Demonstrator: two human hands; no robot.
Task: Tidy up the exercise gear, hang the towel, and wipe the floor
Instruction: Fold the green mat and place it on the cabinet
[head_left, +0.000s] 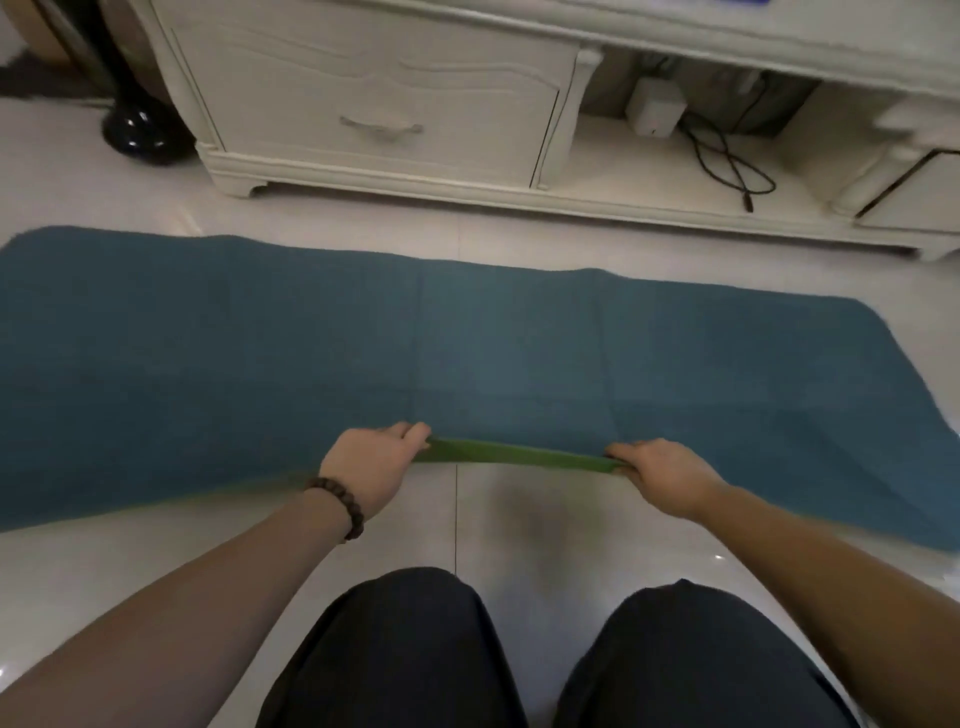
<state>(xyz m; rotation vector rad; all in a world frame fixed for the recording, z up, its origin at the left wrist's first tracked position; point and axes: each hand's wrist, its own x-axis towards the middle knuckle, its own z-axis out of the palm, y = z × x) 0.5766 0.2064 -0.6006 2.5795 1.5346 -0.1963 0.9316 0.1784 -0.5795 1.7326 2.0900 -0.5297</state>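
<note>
A blue towel (467, 353) is spread flat across the tiled floor (493, 525) before a white cabinet (374, 104), probably as an exercise surface. At its near edge a green resistance band (519, 453) is held stretched flat, one end gripped by the left hand (371, 462) and the other by the right hand (662, 475), likely to straighten it for folding.

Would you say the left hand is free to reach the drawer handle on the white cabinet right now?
Probably not yet. The left hand grips one end of the green band, which the right hand holds taut at the other end. The handle also lies beyond the blue towel.
</note>
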